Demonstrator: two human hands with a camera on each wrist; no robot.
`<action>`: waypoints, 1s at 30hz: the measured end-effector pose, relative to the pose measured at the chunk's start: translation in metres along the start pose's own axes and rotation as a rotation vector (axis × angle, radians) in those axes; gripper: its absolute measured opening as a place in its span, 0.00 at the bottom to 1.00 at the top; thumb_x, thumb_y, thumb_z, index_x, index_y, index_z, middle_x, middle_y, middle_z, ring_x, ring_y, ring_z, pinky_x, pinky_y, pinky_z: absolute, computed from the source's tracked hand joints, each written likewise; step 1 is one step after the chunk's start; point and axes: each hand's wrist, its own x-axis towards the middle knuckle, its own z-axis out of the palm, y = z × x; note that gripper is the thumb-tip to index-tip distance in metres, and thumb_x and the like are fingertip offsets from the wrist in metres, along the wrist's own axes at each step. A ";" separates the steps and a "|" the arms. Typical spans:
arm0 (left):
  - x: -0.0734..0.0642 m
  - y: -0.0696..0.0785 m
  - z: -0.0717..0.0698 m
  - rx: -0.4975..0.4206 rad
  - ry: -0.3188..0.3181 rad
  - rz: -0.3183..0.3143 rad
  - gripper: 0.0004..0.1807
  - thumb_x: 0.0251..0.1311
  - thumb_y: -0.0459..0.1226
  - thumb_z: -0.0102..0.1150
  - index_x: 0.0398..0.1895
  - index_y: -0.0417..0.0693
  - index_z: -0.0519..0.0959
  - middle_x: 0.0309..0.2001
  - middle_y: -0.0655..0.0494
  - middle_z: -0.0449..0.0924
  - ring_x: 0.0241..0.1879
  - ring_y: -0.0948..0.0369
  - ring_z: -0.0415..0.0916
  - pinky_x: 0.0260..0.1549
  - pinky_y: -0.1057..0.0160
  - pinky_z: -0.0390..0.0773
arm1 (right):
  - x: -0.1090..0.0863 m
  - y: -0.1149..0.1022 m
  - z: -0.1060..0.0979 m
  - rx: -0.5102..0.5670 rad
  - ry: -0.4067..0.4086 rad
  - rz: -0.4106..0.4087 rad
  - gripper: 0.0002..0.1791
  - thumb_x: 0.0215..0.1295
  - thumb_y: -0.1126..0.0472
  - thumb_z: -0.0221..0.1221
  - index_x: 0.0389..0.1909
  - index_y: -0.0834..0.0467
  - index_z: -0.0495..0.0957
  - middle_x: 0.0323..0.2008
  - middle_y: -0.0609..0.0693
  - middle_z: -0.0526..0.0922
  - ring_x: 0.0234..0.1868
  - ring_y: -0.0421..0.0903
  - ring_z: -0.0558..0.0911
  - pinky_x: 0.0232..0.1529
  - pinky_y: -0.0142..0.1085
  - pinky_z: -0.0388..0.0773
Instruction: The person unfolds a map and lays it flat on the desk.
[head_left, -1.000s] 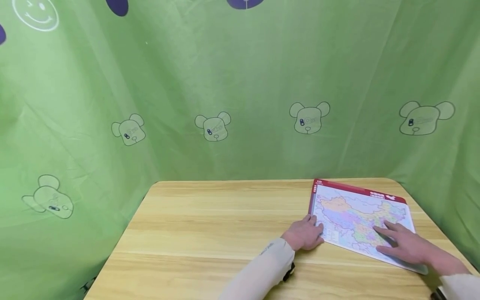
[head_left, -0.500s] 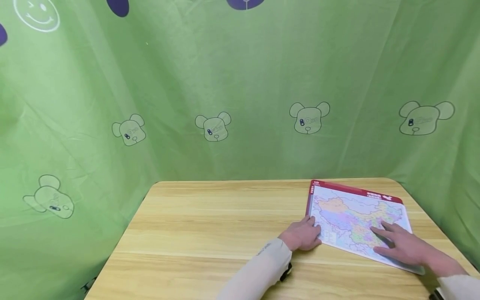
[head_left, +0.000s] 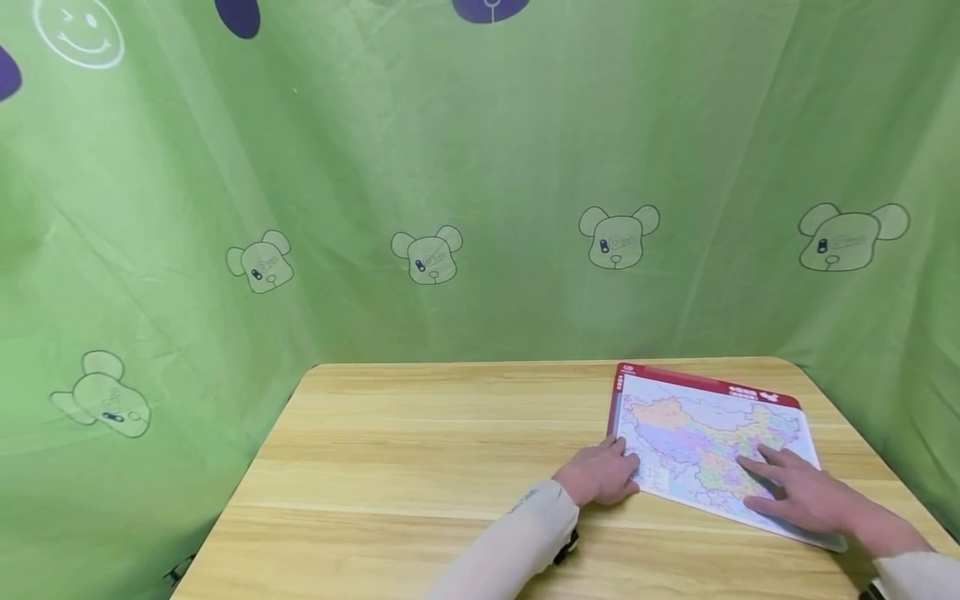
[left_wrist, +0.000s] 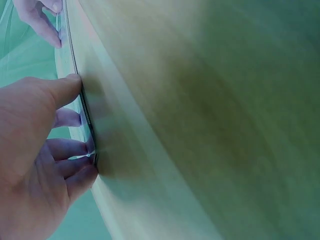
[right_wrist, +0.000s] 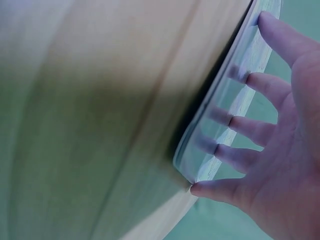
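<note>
A flat rectangular map board (head_left: 697, 442) with a red band along its top and left sides lies on the wooden table, slightly turned. My left hand (head_left: 600, 473) touches its near left corner. In the left wrist view, the thumb of that left hand (left_wrist: 35, 150) meets the board's edge, while the other fingertips lie on the surface and around the corner. My right hand (head_left: 802, 493) is spread over the near right part of the map. The right wrist view has the fingertips of this right hand (right_wrist: 270, 150) on the glossy board (right_wrist: 205, 145), the little finger at its corner.
The wooden table (head_left: 420, 450) extends left of the board. A green curtain (head_left: 517, 167) with bear-head outlines hangs behind and along both sides. The board's far left corner sits close to the table's back edge.
The map board has slid a little to the left across the table. Both hands have moved left with it, keeping their places on it.
</note>
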 end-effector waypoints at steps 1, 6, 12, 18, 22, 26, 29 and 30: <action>-0.001 0.000 0.000 0.000 0.000 -0.001 0.22 0.67 0.57 0.43 0.62 0.67 0.67 0.70 0.63 0.56 0.70 0.64 0.49 0.64 0.66 0.59 | 0.000 0.000 0.000 -0.001 -0.003 -0.001 0.36 0.58 0.42 0.61 0.60 0.63 0.72 0.60 0.76 0.63 0.56 0.80 0.60 0.49 0.73 0.58; -0.007 -0.003 0.000 0.007 0.003 0.000 0.22 0.67 0.57 0.43 0.61 0.67 0.68 0.67 0.63 0.60 0.69 0.64 0.52 0.62 0.66 0.63 | 0.001 -0.005 0.001 0.004 -0.005 -0.006 0.36 0.58 0.42 0.61 0.61 0.62 0.71 0.60 0.75 0.63 0.57 0.80 0.59 0.50 0.73 0.58; -0.016 -0.006 0.001 0.017 0.013 -0.001 0.21 0.66 0.57 0.44 0.59 0.66 0.69 0.63 0.63 0.64 0.66 0.64 0.57 0.59 0.66 0.66 | 0.003 -0.013 0.001 0.001 -0.005 -0.020 0.35 0.58 0.42 0.61 0.61 0.61 0.72 0.60 0.74 0.64 0.57 0.79 0.60 0.49 0.73 0.59; -0.024 -0.011 0.005 0.020 0.014 -0.016 0.20 0.67 0.57 0.44 0.59 0.66 0.69 0.67 0.63 0.60 0.68 0.64 0.53 0.59 0.65 0.67 | 0.005 -0.022 0.001 -0.009 -0.006 -0.031 0.35 0.59 0.42 0.61 0.61 0.60 0.72 0.61 0.73 0.64 0.58 0.78 0.60 0.51 0.72 0.58; -0.028 -0.014 0.007 0.023 0.017 -0.019 0.20 0.67 0.56 0.44 0.59 0.65 0.69 0.67 0.62 0.60 0.69 0.64 0.52 0.59 0.65 0.68 | 0.008 -0.027 0.002 -0.023 -0.008 -0.031 0.35 0.60 0.41 0.59 0.62 0.59 0.71 0.61 0.73 0.64 0.58 0.78 0.60 0.49 0.74 0.58; -0.032 -0.018 0.010 0.017 0.030 -0.010 0.19 0.66 0.56 0.45 0.56 0.64 0.71 0.64 0.62 0.63 0.66 0.64 0.56 0.56 0.65 0.71 | 0.009 -0.033 0.004 -0.031 -0.012 -0.027 0.35 0.59 0.40 0.59 0.61 0.58 0.72 0.61 0.72 0.65 0.58 0.78 0.60 0.45 0.76 0.58; -0.035 -0.019 0.014 0.015 0.046 0.001 0.19 0.66 0.56 0.45 0.55 0.63 0.71 0.62 0.61 0.65 0.65 0.64 0.58 0.55 0.65 0.71 | 0.009 -0.036 0.006 -0.028 -0.010 -0.030 0.35 0.59 0.40 0.59 0.61 0.58 0.73 0.61 0.71 0.65 0.58 0.78 0.60 0.45 0.77 0.58; -0.036 -0.019 0.015 0.015 0.051 0.003 0.19 0.66 0.56 0.45 0.54 0.63 0.71 0.61 0.61 0.66 0.65 0.64 0.58 0.55 0.66 0.72 | 0.009 -0.037 0.006 -0.027 -0.008 -0.033 0.34 0.59 0.40 0.59 0.61 0.58 0.73 0.62 0.71 0.65 0.59 0.78 0.60 0.45 0.76 0.58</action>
